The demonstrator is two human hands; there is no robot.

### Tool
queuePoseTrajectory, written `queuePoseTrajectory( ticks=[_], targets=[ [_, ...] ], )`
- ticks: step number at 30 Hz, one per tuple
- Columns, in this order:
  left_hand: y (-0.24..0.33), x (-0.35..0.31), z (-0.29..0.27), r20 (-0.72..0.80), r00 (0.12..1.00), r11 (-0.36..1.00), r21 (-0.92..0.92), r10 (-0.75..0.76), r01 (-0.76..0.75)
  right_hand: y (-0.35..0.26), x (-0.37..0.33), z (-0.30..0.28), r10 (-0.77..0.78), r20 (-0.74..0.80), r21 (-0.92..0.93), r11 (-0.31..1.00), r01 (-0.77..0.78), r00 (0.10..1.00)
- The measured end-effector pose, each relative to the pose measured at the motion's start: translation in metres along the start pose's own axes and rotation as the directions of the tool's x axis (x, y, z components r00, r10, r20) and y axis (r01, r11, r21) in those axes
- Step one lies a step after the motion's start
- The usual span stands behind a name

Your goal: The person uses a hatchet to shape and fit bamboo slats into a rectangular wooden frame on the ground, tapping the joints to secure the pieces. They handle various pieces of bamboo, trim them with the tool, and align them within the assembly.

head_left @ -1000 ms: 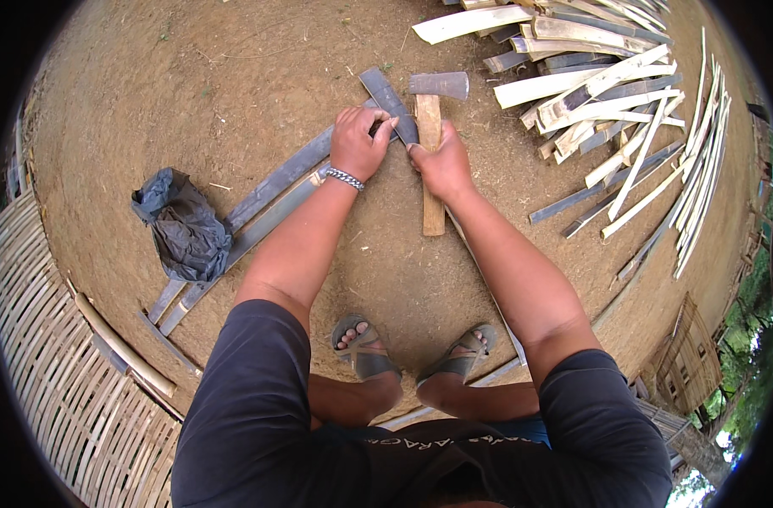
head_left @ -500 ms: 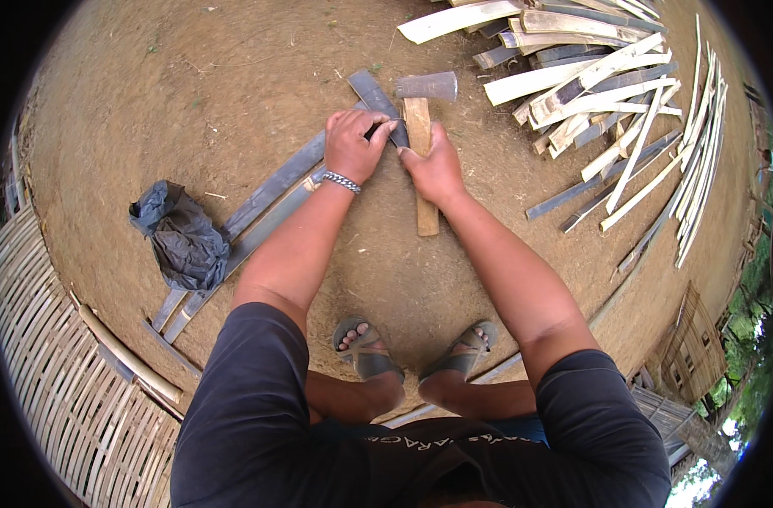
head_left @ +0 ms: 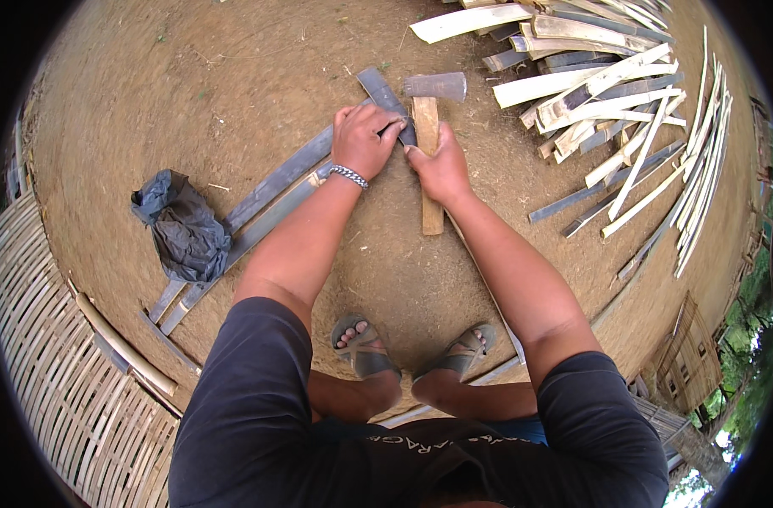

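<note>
My left hand (head_left: 368, 140), a chain bracelet at its wrist, is closed in a pinch beside a short dark bamboo slat (head_left: 380, 89). What its fingertips hold is too small to tell. Close on its right, my right hand (head_left: 446, 169) is closed, its thumb pointing at the slat's near end. A thin bamboo strip (head_left: 485, 288) runs from under this hand toward my right foot. Beneath the right hand lies a hammer-like tool with a wooden handle (head_left: 433, 216) and a grey metal head (head_left: 436, 85). The right hand's fingers are mostly hidden.
Long dark bamboo slats (head_left: 281, 182) lie at the left, with a crumpled black plastic bag (head_left: 187, 237) over them. A heap of split bamboo (head_left: 602, 76) and a bundle of thin strips (head_left: 700, 186) lie at the far right. A slatted bamboo panel (head_left: 65, 356) borders the left.
The thin bamboo strip now shows beside my right forearm, where it was not visible before. Both hands stay close together over the slat; the whole view has shifted slightly.
</note>
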State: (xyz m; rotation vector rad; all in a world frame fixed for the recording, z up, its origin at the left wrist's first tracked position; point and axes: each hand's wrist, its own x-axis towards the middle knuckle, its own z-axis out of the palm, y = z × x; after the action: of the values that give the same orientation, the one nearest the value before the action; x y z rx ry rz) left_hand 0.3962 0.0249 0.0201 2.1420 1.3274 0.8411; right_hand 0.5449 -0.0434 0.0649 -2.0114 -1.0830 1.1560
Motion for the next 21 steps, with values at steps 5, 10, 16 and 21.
queuePoseTrajectory(
  ticks=[5,10,16,21],
  targets=[
    [0.002,0.001,-0.001,0.041,0.999,1.0,-0.001,-0.029,0.029,0.003,0.001,0.0,0.002,0.006,-0.01,1.0,-0.002,1.0],
    [0.0,0.0,0.0,0.033,0.999,1.0,0.008,-0.026,0.026,0.004,0.0,0.0,-0.012,0.015,0.012,1.0,0.012,1.0],
    [0.0,0.001,0.002,0.035,0.999,0.999,0.03,-0.019,0.018,0.003,-0.003,-0.005,0.072,0.061,0.17,0.982,-0.082,0.996],
    [0.005,0.003,-0.001,0.033,0.999,1.0,0.002,-0.023,0.023,0.008,-0.046,-0.022,0.065,0.014,-0.018,0.998,-0.065,0.998]
  ],
)
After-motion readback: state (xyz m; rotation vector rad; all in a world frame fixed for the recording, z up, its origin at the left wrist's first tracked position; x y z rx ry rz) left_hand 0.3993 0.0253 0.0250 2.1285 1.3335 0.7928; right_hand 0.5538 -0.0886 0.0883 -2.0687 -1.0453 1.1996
